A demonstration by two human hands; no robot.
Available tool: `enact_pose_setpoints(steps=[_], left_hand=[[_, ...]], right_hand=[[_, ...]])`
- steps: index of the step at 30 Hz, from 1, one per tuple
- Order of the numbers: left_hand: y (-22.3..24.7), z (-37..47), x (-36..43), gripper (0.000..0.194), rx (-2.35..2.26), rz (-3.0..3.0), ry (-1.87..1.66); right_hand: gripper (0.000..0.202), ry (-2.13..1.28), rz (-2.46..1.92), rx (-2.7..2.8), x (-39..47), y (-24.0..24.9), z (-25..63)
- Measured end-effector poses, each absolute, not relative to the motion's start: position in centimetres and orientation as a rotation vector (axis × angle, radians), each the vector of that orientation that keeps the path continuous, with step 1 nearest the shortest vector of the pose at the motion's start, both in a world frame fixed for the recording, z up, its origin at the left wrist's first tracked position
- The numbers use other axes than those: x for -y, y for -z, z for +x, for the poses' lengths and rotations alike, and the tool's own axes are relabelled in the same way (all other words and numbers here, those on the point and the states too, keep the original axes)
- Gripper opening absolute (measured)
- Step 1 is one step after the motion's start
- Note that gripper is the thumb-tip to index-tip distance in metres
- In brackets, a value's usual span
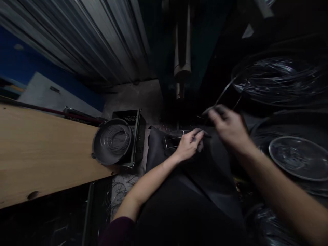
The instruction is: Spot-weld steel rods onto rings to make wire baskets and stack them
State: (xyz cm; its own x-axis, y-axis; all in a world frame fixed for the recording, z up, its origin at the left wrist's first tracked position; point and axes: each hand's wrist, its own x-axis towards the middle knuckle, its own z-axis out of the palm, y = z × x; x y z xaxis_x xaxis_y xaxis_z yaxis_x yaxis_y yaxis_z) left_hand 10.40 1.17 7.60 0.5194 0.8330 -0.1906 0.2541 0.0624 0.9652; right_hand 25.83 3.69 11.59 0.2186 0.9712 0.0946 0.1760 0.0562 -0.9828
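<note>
Near the middle, my left hand (191, 143) is closed on a thin wire frame (166, 142), whose rectangular end sticks out to the left above dark cloth. To its right and a little higher, my right hand (227, 123) has its fingers pinched together around thin wire (225, 91) that runs up and to the right. The right hand is slightly blurred, and the wire's ends inside the fingers are hidden. The two hands are apart.
A round dark pan (112, 141) with coiled wire sits over a dark crate (139, 136), beside a wooden board (46, 150). A machine part (182, 65) hangs ahead. Shiny wire bundles (279, 80) and a round-rimmed container (298, 159) are at right. Loose wires lie lower left.
</note>
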Motion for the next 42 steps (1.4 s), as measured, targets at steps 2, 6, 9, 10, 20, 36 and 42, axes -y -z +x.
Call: enact_pose_setpoints(steps=[2, 6, 9, 10, 20, 36, 42], left_hand=[[-7.3, 7.8, -2.2, 0.044, -1.002, 1.612, -0.517], [-4.6, 3.1, -2.9, 0.077, -1.211, 1.889, -0.488], [-0.9, 2.1, -2.5, 0.097, -1.319, 1.913, -0.559], [0.2, 2.3, -2.5, 0.092, -1.326, 1.899, -0.650], [-1.0, 4.1, -9.5, 0.086, -0.901, 2.106, -1.196], [-2.0, 3.9, -14.2, 0.083, -0.773, 1.990, -1.192], [-2.3, 3.9, -15.5, 0.083, -0.767, 1.996, -1.206]], right_hand=[[0.028, -0.982, -1.448, 1.300, -3.5, -9.2, 24.1], [0.026, -1.100, -1.558, 1.250, -5.6, -5.1, 23.4], [0.023, -1.212, -1.616, 1.134, -7.8, -3.8, 23.1], [0.021, -1.265, -1.618, 1.089, -8.4, -3.8, 23.0], [0.018, -1.298, -1.463, 0.929, -12.5, -9.8, 21.5], [0.028, -1.183, -1.451, 1.041, -16.3, -9.6, 21.3], [0.032, -1.101, -1.417, 1.058, -17.6, -9.1, 21.1]])
